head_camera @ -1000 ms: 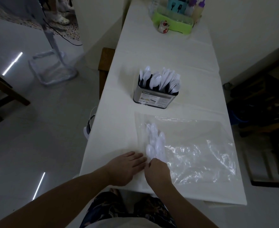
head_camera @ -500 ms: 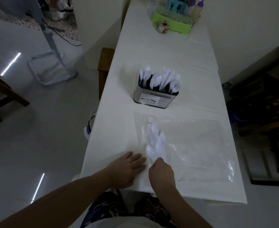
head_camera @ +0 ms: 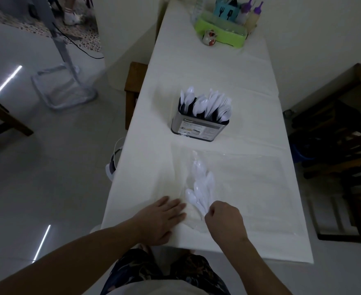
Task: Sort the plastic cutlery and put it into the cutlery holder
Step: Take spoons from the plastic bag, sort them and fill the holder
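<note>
A bunch of white plastic spoons [head_camera: 200, 186] lies on a clear plastic bag [head_camera: 249, 184] near the table's front edge. My right hand [head_camera: 224, 218] pinches the handle ends of these spoons with curled fingers. Flat on the white tablecloth just left of the spoons rests my left hand [head_camera: 162, 216], fingers straight. Farther back stands the metal cutlery holder [head_camera: 198, 128], filled with several white spoons and forks, bowls and tines pointing up.
A green tray [head_camera: 222, 33] with bottles and a small figurine stands at the table's far end. A wooden stool [head_camera: 132, 86] sits left of the table, dark wooden furniture [head_camera: 345, 145] to the right. A white-and-dark object [head_camera: 112, 165] lies on the floor by the left edge.
The plastic bag has flattened out on the table. My right hand has shifted slightly right while holding the spoon handles; my left hand stays flat beside them.
</note>
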A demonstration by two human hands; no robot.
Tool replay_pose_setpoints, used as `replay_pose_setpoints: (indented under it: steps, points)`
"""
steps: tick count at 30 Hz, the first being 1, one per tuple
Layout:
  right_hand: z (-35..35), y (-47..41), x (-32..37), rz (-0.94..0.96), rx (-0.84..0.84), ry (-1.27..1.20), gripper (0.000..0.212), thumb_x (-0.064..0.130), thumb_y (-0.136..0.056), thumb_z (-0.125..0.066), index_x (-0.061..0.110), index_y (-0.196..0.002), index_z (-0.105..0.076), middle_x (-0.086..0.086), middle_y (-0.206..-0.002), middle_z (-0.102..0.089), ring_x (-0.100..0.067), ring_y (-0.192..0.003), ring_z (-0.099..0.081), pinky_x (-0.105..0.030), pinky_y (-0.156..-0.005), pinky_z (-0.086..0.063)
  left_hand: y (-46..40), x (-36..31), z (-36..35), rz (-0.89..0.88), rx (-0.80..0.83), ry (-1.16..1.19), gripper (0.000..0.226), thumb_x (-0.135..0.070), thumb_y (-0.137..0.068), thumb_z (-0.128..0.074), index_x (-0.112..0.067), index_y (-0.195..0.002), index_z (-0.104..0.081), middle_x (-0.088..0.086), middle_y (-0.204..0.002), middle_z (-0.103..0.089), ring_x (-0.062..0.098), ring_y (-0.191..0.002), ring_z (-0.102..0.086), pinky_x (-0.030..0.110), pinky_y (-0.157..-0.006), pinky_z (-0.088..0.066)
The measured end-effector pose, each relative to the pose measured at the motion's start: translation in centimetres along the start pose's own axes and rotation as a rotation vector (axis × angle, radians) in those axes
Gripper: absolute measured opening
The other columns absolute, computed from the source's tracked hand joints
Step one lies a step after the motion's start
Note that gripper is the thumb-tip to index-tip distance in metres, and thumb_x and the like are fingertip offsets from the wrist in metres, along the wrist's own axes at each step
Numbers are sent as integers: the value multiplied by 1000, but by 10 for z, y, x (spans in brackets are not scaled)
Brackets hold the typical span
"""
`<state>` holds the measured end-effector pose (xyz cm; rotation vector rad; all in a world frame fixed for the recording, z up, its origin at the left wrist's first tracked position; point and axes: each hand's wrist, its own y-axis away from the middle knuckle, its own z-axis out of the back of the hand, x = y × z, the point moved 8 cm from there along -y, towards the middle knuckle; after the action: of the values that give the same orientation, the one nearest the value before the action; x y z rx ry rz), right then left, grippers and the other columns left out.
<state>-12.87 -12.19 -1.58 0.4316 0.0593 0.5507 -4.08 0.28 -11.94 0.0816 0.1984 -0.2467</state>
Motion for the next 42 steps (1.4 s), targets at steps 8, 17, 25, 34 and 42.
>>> replay_pose_setpoints:
  steps: [8, 17, 25, 34, 42]
  points:
    - [13, 16, -6, -26, -45, -62, 16, 18, -90, -47, 11, -78, -54, -1, -74, -62, -16, -64, -51, -24, -58, -36, 0, 2, -3, 3, -29, -6, 68, -47, -85, -48, -16, -145, -44, 12, -153, -40, 32, -140, -39, 54, -113, -33]
    - [13, 22, -14, -85, -136, -198, 21, 23, -89, -49, 13, -71, -47, 0, -57, -53, -14, -49, -44, -25, -47, -32, -9, 8, 4, 51, 49, 27, 56, -43, -85, -42, -26, -136, -55, -1, -145, -52, 22, -130, -51, 44, -107, -41]
    - [7, 22, -11, -49, -156, -187, 21, 24, -93, -50, 15, -74, -51, 3, -60, -55, -8, -47, -44, -18, -44, -31, -54, 2, 43, -65, -123, -58, 21, -20, -84, -71, -22, -104, -70, 0, -98, -71, 21, -88, -65, 29, -75, -54]
    - [14, 23, -11, -37, -199, -245, 21, 23, -93, -50, 18, -73, -49, 8, -54, -44, -10, -47, -41, -21, -46, -31, -82, -30, 70, -463, -439, -145, 18, -8, -96, -57, -10, -84, -70, 5, -94, -70, 26, -102, -63, 36, -95, -47]
    - [13, 26, -22, -104, -193, -281, 24, 22, -90, -51, 21, -66, -46, 7, -51, -47, -11, -47, -44, -26, -48, -33, -108, -39, 37, -444, 33, -469, 30, -25, -95, -59, -15, -122, -63, 0, -135, -60, 19, -127, -53, 37, -109, -40]
